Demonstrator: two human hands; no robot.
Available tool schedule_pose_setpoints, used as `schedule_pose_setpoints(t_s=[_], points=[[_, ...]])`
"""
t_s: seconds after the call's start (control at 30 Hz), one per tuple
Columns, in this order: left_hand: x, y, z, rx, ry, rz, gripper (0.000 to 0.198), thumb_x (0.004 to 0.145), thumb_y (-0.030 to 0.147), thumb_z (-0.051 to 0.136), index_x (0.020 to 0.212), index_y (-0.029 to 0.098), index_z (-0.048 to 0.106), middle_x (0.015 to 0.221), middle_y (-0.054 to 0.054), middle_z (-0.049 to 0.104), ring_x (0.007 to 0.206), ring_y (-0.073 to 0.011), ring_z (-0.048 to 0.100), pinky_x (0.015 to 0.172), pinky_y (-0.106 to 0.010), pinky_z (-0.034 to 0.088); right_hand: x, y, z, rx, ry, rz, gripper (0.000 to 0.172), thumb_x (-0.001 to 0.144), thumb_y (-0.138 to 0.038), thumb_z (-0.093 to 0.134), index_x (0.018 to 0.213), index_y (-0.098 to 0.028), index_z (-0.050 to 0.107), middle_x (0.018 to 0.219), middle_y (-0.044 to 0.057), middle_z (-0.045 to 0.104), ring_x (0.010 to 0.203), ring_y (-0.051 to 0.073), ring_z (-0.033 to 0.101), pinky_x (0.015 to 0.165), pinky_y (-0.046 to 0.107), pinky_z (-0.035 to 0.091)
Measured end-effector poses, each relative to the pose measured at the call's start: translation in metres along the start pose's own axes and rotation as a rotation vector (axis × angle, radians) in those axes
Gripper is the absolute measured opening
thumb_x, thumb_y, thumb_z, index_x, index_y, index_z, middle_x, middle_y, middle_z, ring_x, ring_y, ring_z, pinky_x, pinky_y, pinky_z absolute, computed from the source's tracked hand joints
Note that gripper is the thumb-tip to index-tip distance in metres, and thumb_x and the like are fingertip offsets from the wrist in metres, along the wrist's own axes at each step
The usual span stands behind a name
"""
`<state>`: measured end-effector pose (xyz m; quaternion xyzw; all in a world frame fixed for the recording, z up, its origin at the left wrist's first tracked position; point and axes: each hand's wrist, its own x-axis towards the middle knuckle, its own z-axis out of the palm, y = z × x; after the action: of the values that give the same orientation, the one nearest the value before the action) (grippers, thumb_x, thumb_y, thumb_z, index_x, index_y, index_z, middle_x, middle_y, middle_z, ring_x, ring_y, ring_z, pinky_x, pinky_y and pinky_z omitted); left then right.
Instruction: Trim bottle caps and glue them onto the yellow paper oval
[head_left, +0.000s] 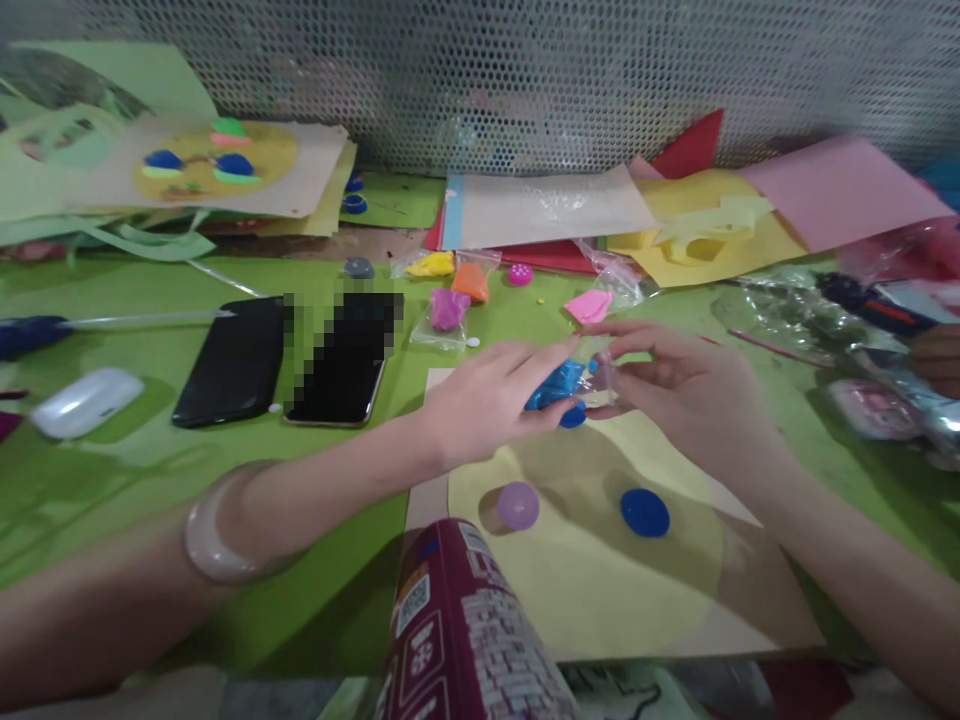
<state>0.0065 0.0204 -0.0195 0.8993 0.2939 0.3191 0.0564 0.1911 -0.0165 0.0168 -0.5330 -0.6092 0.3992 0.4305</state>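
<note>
My left hand (499,395), with a pale bangle (214,530) on its wrist, holds a small clear bag of blue modelling clay (559,384) between thumb and fingers. The fingers of my right hand (682,395) pinch the bag's clear end (602,385). Both hands are above a sheet of paper bearing a large pale yellow circle (592,590). On that circle lie a flat lilac disc (518,506) and a dark blue disc (645,512). Another blue piece (572,415) shows just below the bag, partly hidden by my left hand.
A purple printed tube (450,640) rises in front of the paper. Two phones (229,365) and a white case (88,402) lie left. Behind are bagged clay pieces (448,309), stacked coloured papers (547,205) and a decorated face sheet (315,170). Another person's hand (937,358) shows at right.
</note>
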Motion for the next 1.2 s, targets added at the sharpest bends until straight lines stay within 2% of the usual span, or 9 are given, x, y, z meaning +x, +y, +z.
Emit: schedule_pose_setpoints(t_s=[0.17, 0.27, 0.4, 0.5, 0.6, 0.7, 0.87, 1.03, 1.2], points=[[-0.0010, -0.0012, 0.0001, -0.034, -0.013, -0.037, 0.044, 0.087, 0.034, 0.042, 0.123, 0.011, 0.046, 0.099, -0.010, 0.066, 0.087, -0.0183, 0.061, 0.077, -0.030, 0.048, 0.0014, 0.0023, 0.0005, -0.082, -0.009, -0.089, 0.017, 0.079, -0.023, 0.058, 0.088, -0.032, 0.070, 0.115, -0.002, 0.057, 0.077, 0.015, 0.065, 0.065, 0.031, 0.061], [-0.0011, 0.0000, -0.0026, -0.174, -0.029, -0.098, 0.046, 0.085, 0.034, 0.045, 0.125, 0.012, 0.044, 0.110, -0.010, 0.062, 0.098, -0.0187, 0.058, 0.085, -0.031, 0.046, 0.0015, 0.0001, -0.0012, -0.161, 0.002, -0.111, 0.018, 0.078, -0.023, 0.061, 0.087, -0.035, 0.070, 0.112, -0.005, 0.060, 0.085, 0.017, 0.064, 0.071, 0.032, 0.059], [-0.0007, 0.0008, -0.0051, -0.372, -0.123, -0.279, 0.053, 0.081, 0.041, 0.049, 0.129, 0.019, 0.038, 0.123, -0.008, 0.054, 0.107, -0.0208, 0.054, 0.087, -0.033, 0.046, 0.0002, -0.0041, -0.0031, -0.153, -0.009, -0.119, 0.016, 0.078, -0.024, 0.062, 0.088, -0.033, 0.070, 0.111, -0.002, 0.060, 0.108, 0.021, 0.053, 0.085, 0.033, 0.052], [-0.0003, 0.0001, -0.0043, -0.402, -0.175, -0.327, 0.053, 0.081, 0.045, 0.049, 0.126, 0.019, 0.041, 0.122, -0.009, 0.055, 0.107, -0.0233, 0.054, 0.088, -0.038, 0.046, -0.0017, -0.0049, -0.0032, -0.071, -0.011, -0.088, 0.010, 0.079, -0.028, 0.061, 0.086, -0.030, 0.069, 0.114, -0.001, 0.058, 0.110, 0.021, 0.052, 0.081, 0.031, 0.053], [-0.0006, -0.0003, -0.0030, -0.380, -0.185, -0.301, 0.051, 0.081, 0.044, 0.050, 0.123, 0.017, 0.043, 0.119, -0.010, 0.056, 0.106, -0.0232, 0.054, 0.089, -0.038, 0.045, -0.0025, -0.0042, -0.0018, -0.144, 0.061, -0.054, 0.007, 0.075, -0.033, 0.065, 0.074, -0.026, 0.066, 0.106, 0.000, 0.059, 0.109, 0.021, 0.052, 0.068, 0.024, 0.056], [-0.0014, -0.0005, -0.0021, -0.375, -0.196, -0.264, 0.047, 0.083, 0.041, 0.047, 0.121, 0.015, 0.043, 0.118, -0.011, 0.056, 0.107, -0.0223, 0.053, 0.089, -0.037, 0.044, -0.0014, -0.0035, 0.0001, -0.220, 0.075, -0.027, 0.010, 0.073, -0.035, 0.066, 0.070, -0.026, 0.065, 0.103, 0.001, 0.060, 0.110, 0.022, 0.051, 0.064, 0.024, 0.056], [-0.0011, -0.0011, -0.0015, -0.387, -0.224, -0.190, 0.043, 0.084, 0.035, 0.046, 0.123, 0.016, 0.040, 0.121, -0.013, 0.053, 0.111, -0.0224, 0.050, 0.090, -0.038, 0.043, 0.0020, -0.0038, -0.0007, -0.261, 0.023, -0.077, 0.010, 0.074, -0.036, 0.065, 0.070, -0.027, 0.064, 0.106, 0.002, 0.056, 0.105, 0.022, 0.053, 0.075, 0.032, 0.054], [0.0006, -0.0011, -0.0014, -0.407, -0.241, -0.188, 0.045, 0.086, 0.037, 0.044, 0.124, 0.014, 0.038, 0.122, -0.015, 0.052, 0.111, -0.0227, 0.049, 0.090, -0.038, 0.042, 0.0035, -0.0039, -0.0074, -0.213, -0.116, -0.116, 0.011, 0.078, -0.036, 0.061, 0.075, -0.026, 0.064, 0.111, 0.001, 0.051, 0.111, 0.021, 0.047, 0.092, 0.035, 0.043], [0.0004, -0.0004, -0.0037, -0.386, -0.251, -0.129, 0.040, 0.087, 0.032, 0.042, 0.124, 0.015, 0.039, 0.117, -0.012, 0.053, 0.108, -0.0217, 0.048, 0.089, -0.037, 0.041, 0.0019, 0.0018, -0.0038, -0.207, -0.118, -0.170, 0.004, 0.079, -0.031, 0.060, 0.080, -0.027, 0.061, 0.111, 0.002, 0.047, 0.106, 0.020, 0.050, 0.082, 0.032, 0.049]])
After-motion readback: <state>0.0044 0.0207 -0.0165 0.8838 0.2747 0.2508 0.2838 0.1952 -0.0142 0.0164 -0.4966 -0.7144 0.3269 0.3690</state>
